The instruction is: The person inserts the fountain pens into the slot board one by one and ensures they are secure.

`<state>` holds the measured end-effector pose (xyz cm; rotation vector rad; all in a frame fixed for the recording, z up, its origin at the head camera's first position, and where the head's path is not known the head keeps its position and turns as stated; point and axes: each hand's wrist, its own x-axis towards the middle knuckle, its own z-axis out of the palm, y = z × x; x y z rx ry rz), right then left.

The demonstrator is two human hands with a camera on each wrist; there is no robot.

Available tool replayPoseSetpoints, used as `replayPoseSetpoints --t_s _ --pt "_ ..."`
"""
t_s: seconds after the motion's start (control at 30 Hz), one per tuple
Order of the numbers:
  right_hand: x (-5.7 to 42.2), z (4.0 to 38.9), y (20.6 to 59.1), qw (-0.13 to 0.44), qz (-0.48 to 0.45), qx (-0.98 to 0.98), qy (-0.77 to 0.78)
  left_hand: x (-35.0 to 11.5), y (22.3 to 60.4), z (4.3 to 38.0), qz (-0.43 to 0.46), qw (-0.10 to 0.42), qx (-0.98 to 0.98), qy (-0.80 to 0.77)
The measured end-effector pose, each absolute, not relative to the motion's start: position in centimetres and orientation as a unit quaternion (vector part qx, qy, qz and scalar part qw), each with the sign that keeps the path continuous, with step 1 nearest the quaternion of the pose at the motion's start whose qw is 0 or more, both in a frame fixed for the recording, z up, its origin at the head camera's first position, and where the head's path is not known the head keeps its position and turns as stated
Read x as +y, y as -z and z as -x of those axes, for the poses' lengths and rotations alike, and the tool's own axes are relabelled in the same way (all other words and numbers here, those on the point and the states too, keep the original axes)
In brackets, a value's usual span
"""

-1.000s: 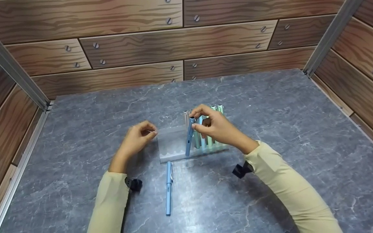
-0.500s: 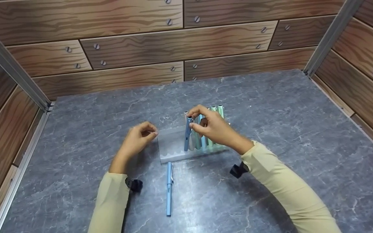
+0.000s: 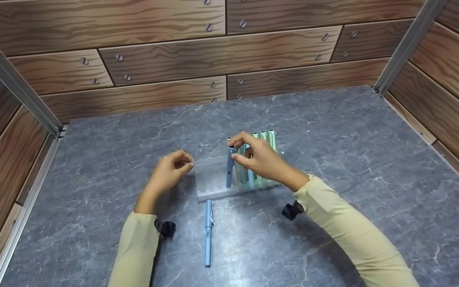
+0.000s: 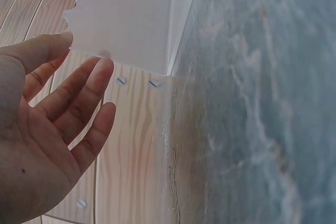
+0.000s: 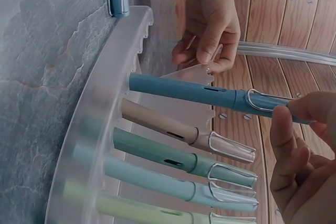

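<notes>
A frosted clear pen rack (image 3: 212, 174) stands mid-table. My left hand (image 3: 166, 172) pinches its upper left corner between thumb and fingers; the left wrist view shows the other fingers loosely bent along the rack's edge (image 4: 123, 30). My right hand (image 3: 267, 159) pinches a dark blue fountain pen (image 3: 229, 172) by its capped top. This pen tilts slightly, its lower end at the rack's front lip, left of the brown pen (image 5: 160, 120). Further along sit a dark green pen (image 5: 152, 150), a light blue pen (image 5: 149, 177) and light green pens (image 3: 272, 137).
A lighter blue pen (image 3: 208, 239) lies on the grey marbled table (image 3: 106, 159) in front of the rack, clip to the right. Notches line the rack's left part. Wood-patterned walls (image 3: 165, 59) and metal posts (image 3: 399, 48) bound the table.
My right hand has moved slightly left with the dark blue pen, whose lower end has shifted from over the front lip up and back into the rack. The left hand stays put.
</notes>
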<state>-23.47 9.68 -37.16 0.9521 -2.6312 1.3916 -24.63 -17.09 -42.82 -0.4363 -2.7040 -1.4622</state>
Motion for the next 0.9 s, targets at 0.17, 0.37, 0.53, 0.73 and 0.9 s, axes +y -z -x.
replayPoseSetpoints --t_s 0.17,0.37,0.53,0.73,0.9 --pt "9.41 23.53 37.39 0.007 -0.292 -0.855 -0.428 -17.13 42.93 24.67 0.140 0.010 -0.874 0.466" --pt "9.21 23.53 37.62 -0.004 -0.285 -0.858 -0.428 -17.06 42.94 24.69 0.141 0.009 -0.872 0.468" --pt "9.18 23.56 37.78 -0.002 -0.282 -0.860 -0.426 -17.07 42.96 24.71 0.141 0.012 -0.874 0.466" --pt "9.16 23.59 37.93 -0.001 -0.272 -0.866 -0.420 -17.05 42.99 24.74 0.144 0.015 -0.870 0.471" --pt "9.13 23.49 37.89 0.025 -0.285 -0.872 -0.397 -17.07 42.94 24.73 0.143 0.012 -0.867 0.477"
